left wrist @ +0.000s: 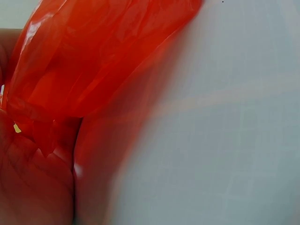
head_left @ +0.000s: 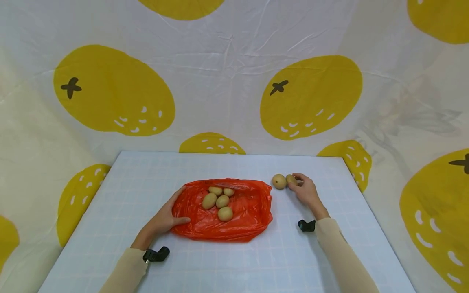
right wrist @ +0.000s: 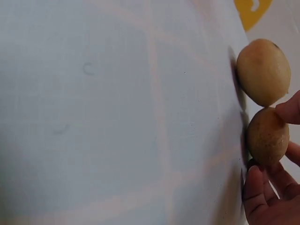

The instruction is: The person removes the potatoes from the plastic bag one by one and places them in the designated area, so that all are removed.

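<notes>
A red plastic bag point(head_left: 249, 213) lies spread on the table with several potatoes point(head_left: 209, 201) in it. My left hand point(head_left: 166, 215) grips the bag's left end, its thumb along the near side. In the left wrist view, the bag's crinkled film point(left wrist: 103, 51) lies against the palm. Past the bag's far right corner, my right hand point(head_left: 305, 192) pinches a small potato point(right wrist: 268, 137) between thumb and fingers. A larger, rounder potato point(head_left: 279, 182) sits just left of it, and the two meet in the right wrist view.
The table point(head_left: 220, 268) wears a pale checked cover. Behind it hangs a white cloth point(head_left: 220, 101) printed with big yellow fruit. A small black wrist camera point(head_left: 156, 254) sits at the left cuff, and another black camera point(head_left: 306, 226) at the right cuff.
</notes>
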{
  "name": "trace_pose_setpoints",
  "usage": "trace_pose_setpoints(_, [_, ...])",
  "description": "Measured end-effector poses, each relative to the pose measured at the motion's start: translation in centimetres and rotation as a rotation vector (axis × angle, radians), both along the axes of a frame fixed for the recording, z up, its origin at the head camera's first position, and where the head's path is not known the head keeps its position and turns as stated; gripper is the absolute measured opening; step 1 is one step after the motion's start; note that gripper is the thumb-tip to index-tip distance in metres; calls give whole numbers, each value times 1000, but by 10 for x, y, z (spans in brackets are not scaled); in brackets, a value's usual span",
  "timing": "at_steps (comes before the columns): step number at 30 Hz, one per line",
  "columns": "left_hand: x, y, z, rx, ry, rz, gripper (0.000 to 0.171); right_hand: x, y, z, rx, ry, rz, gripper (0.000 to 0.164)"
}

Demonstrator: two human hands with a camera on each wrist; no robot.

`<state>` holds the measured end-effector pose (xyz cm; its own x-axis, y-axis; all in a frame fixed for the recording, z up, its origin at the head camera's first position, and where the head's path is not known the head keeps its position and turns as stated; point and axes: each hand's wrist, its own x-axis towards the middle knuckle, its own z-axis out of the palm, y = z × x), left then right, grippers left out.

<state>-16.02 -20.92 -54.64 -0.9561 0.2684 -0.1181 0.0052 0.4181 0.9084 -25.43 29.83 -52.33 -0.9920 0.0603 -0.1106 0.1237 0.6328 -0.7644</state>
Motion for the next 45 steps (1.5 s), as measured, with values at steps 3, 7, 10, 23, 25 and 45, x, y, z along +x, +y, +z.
trace_pose_setpoints(3, [1, 0, 0, 1, -5, -1, 111, 1, 0, 0, 4, -21, -1, 59])
trace_pose_setpoints(7, [1, 1, 0, 0, 1, -1, 111, -1, 1, 1, 17, -32, -3, 59])
trace_pose_setpoints(10, [1, 1, 0, -5, 3, 1, 111, -4, 2, 3, 22, -34, 4, 59])
trace_pose_setpoints(23, [0, 1, 1, 5, 12, 2, 111, -5, 3, 3, 33, -44, 12, 61])
trace_pose_setpoints(25, [0, 1, 0, 7, 11, 0, 111, -5, 3, 3, 32, -40, 9, 61])
trace_pose_setpoints(45, [0, 1, 3, 17, -40, 13, 112, -4, -2, 21, 58, -36, 19, 62])
